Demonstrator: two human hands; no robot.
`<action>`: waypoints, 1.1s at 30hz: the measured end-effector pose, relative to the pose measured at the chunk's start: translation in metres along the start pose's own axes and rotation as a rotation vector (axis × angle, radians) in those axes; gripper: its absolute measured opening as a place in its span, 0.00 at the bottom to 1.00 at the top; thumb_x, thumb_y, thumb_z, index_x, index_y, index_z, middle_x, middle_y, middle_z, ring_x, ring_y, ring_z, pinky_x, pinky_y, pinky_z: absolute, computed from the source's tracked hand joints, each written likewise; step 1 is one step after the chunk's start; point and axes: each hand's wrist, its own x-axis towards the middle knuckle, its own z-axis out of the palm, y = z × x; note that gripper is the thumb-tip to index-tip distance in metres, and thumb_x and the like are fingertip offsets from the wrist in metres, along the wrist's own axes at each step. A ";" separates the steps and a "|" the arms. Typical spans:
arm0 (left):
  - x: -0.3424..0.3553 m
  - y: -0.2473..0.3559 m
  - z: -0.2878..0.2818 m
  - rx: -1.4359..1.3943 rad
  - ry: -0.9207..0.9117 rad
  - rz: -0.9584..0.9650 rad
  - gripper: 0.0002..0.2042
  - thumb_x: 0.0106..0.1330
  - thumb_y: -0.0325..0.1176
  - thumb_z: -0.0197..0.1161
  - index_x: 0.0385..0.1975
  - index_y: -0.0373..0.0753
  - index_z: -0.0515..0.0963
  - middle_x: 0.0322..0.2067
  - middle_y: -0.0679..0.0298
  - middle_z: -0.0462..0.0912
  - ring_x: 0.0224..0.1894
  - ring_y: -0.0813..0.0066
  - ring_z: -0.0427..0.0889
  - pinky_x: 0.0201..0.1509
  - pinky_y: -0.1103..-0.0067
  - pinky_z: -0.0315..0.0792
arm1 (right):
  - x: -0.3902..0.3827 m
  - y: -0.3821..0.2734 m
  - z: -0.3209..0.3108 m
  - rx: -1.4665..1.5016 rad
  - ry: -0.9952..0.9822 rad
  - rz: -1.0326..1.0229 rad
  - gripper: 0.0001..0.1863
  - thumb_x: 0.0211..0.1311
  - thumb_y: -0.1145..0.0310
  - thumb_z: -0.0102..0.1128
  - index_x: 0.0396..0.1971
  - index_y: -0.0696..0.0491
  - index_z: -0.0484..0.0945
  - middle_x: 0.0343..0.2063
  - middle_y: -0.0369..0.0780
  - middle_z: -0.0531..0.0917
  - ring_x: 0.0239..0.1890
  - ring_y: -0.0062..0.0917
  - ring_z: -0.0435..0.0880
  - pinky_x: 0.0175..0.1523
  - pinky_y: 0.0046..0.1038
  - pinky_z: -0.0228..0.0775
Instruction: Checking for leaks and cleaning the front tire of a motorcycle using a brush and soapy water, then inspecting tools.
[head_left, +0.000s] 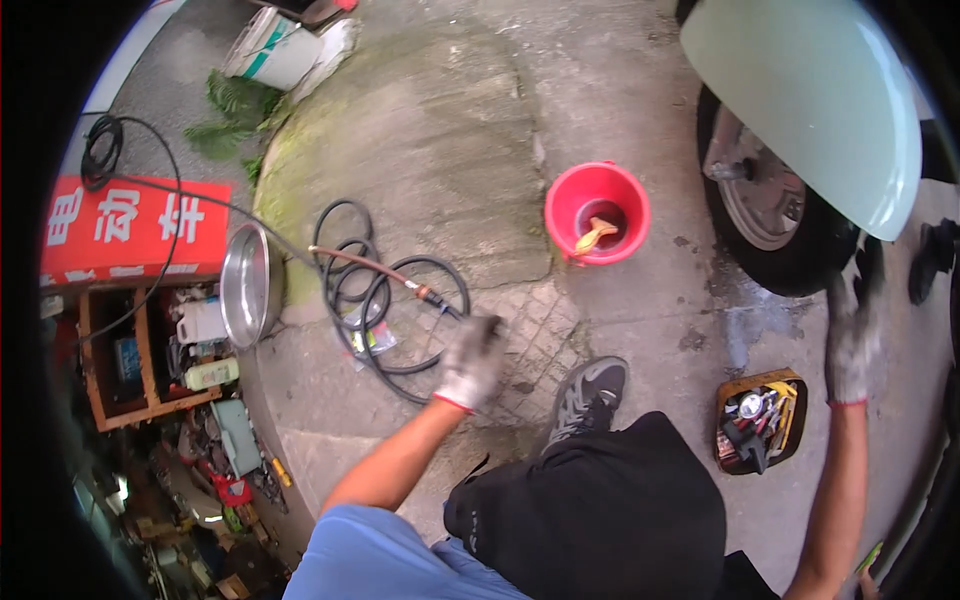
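Note:
My left hand (473, 360), in a dirty white glove, is over the coiled black hose (395, 365), just below a nozzle fitting (428, 297) on a brownish tube; it is blurred, and any grip is unclear. My right hand (852, 330), also gloved, reaches up with fingers extended beside the lower tire (780, 275) of a wheel under a pale green mudguard (800, 100); whether it touches the tire is unclear. A red bucket (598, 176) holding a yellow item (597, 234) stands left of the wheel. A tray of tools (760, 420) lies below it.
At left are a metal basin (240, 285), a red sign board (135, 225), a wooden crate (147, 400) and piled clutter (200, 510). A white bucket (275, 55) and a plant (232, 110) are at upper left. My foot (590, 395) is on the pavement.

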 end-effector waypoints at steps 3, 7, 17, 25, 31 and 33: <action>0.044 -0.053 -0.036 0.105 0.302 -0.177 0.20 0.67 0.40 0.59 0.53 0.33 0.75 0.47 0.42 0.80 0.52 0.46 0.78 0.56 0.58 0.70 | 0.015 -0.021 0.034 -0.354 0.024 0.180 0.45 0.59 0.50 0.71 0.67 0.62 0.64 0.64 0.59 0.70 0.67 0.47 0.71 0.69 0.39 0.65; 0.092 -0.111 -0.057 0.184 0.315 -0.551 0.27 0.60 0.48 0.67 0.52 0.34 0.72 0.47 0.41 0.78 0.50 0.43 0.77 0.56 0.58 0.70 | 0.023 -0.024 0.054 -0.134 0.137 0.222 0.50 0.51 0.53 0.77 0.68 0.60 0.59 0.62 0.56 0.72 0.63 0.48 0.75 0.67 0.41 0.67; 0.102 -0.087 -0.047 -0.460 0.473 -0.467 0.17 0.62 0.23 0.59 0.49 0.36 0.64 0.38 0.56 0.72 0.22 0.71 0.76 0.19 0.79 0.76 | 0.045 0.033 0.026 0.078 -0.085 0.302 0.46 0.56 0.59 0.75 0.70 0.57 0.58 0.62 0.53 0.74 0.64 0.42 0.75 0.65 0.38 0.70; 0.012 0.063 -0.035 -0.704 0.171 -0.290 0.10 0.63 0.18 0.62 0.38 0.41 0.71 0.31 0.70 0.75 0.30 0.83 0.74 0.35 0.83 0.72 | 0.058 0.050 0.010 0.113 -0.154 0.270 0.43 0.61 0.58 0.71 0.70 0.57 0.59 0.61 0.51 0.76 0.60 0.38 0.78 0.64 0.37 0.69; -0.005 0.108 -0.012 -0.714 -0.317 0.054 0.08 0.61 0.18 0.64 0.38 0.35 0.76 0.36 0.60 0.82 0.37 0.76 0.84 0.41 0.80 0.78 | 0.016 0.021 0.011 0.184 0.245 0.306 0.29 0.67 0.67 0.63 0.66 0.56 0.68 0.59 0.48 0.78 0.58 0.33 0.79 0.61 0.32 0.72; -0.001 0.115 -0.002 -0.746 -0.383 0.089 0.08 0.62 0.18 0.62 0.39 0.34 0.76 0.36 0.60 0.83 0.37 0.76 0.85 0.42 0.79 0.78 | -0.021 0.001 0.030 0.343 0.403 0.337 0.17 0.70 0.71 0.59 0.56 0.57 0.77 0.48 0.44 0.84 0.50 0.29 0.82 0.56 0.31 0.74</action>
